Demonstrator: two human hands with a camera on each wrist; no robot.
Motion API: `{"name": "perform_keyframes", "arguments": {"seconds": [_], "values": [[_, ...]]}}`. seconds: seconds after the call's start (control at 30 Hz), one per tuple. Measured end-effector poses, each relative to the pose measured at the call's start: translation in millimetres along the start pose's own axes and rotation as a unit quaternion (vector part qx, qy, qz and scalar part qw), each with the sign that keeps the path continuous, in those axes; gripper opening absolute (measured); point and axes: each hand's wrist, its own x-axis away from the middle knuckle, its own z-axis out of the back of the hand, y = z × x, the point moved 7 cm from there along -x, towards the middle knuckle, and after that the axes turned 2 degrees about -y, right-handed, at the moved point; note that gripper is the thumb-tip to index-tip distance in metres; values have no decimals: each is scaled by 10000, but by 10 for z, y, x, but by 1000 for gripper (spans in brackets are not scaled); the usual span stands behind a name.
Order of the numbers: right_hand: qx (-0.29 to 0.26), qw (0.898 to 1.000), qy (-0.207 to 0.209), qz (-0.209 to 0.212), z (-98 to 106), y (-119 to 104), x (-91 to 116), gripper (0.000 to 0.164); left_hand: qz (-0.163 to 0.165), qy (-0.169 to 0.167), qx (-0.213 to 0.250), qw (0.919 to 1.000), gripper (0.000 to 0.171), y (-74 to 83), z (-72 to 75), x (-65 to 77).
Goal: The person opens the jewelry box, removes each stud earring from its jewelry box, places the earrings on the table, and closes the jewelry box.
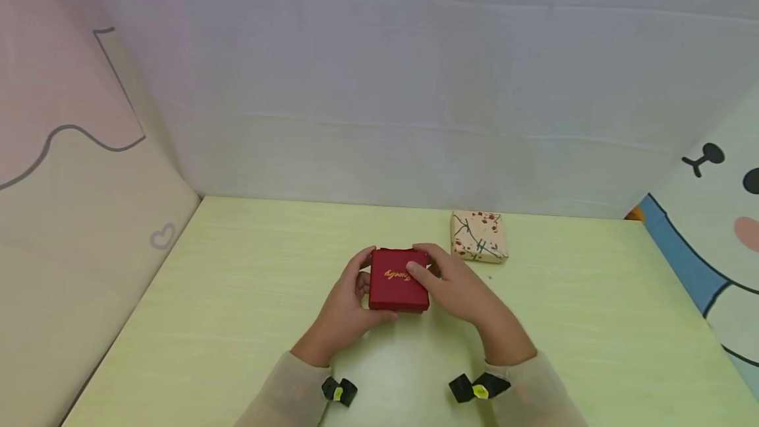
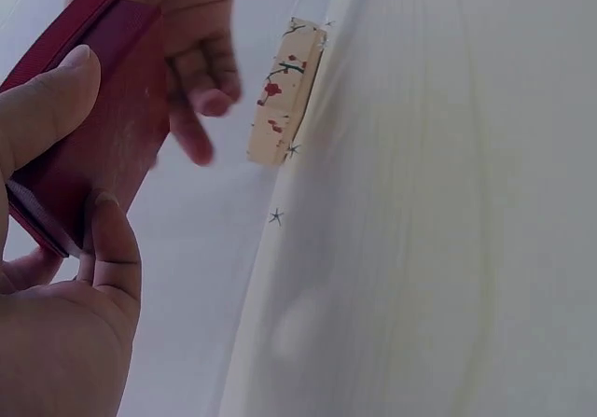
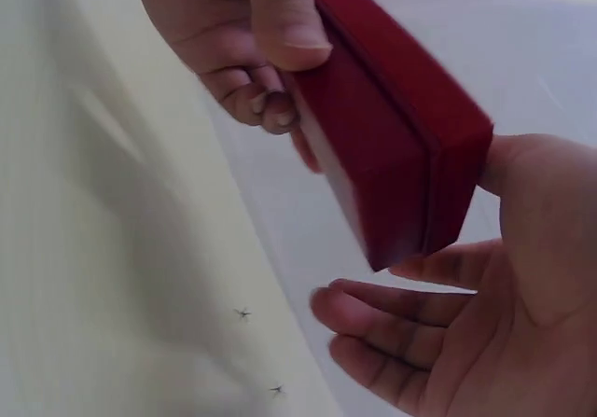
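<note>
A dark red jewelry box with gold lettering on its lid is held up between both hands, its lid on. My left hand grips it from the left, the thumb along the near side and fingers around the far side. From the right, my right hand has its thumb on top of the lid and its index finger at the far edge. The other right fingers hang loosely curled below, apart from the box, in the right wrist view. A seam between lid and base shows on the box there.
A cream box with a red-flower and branch print lies on the pale green table, behind and right of the hands. A plain light cloth wall rises along the table's back edge, with printed panels at both sides.
</note>
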Motion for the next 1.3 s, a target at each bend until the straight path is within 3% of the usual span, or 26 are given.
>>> {"name": "perform_keyframes", "arguments": {"seconds": [0.17,0.4,0.73,1.3], "values": [[-1086,9932,-106,-402,-81,107,-47,47,16,124,-17,9999,109,4,6,-4],[-2216,9733,-251,-546,-133,91,-54,42,33,201,-224,9995,109,30,28,6],[-1578,9833,211,-887,-84,136,-40,41,33,81,-272,9996,96,11,42,31],[-1013,9911,283,-820,-111,126,-47,46,3,126,-455,9989,90,41,68,45]]}}
